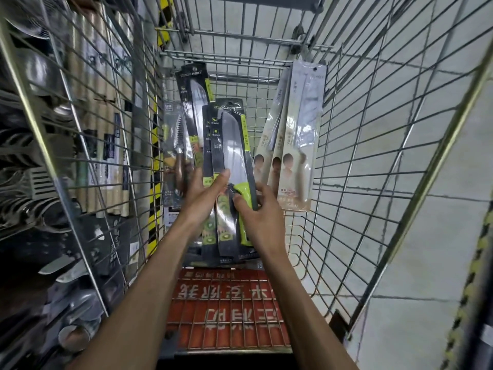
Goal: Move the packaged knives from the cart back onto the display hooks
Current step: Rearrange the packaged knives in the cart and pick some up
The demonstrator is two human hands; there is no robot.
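Both my hands reach into a wire shopping cart [346, 145]. My left hand [204, 194] and my right hand [257, 209] together hold a stack of black-and-green packaged knives [232, 145] with lime-green handles. My left thumb lies across the front pack, and my right fingers curl round its handle end. Another black-and-green pack [193, 102] leans behind them. Several beige packaged knives [298, 134] stand against the cart's right side. A serrated knife with a wooden handle [179, 153] leans at the left. Display hooks with hanging utensils [34, 166] show through the cart's left wall.
A red child-seat flap [226, 311] with white lettering lies at the cart's near end. Wrapped kitchen goods and cleavers [88, 252] hang on the shelf to the left. Pale floor tiles [426, 236] lie to the right, with yellow-black hazard tape [154, 161] on a post.
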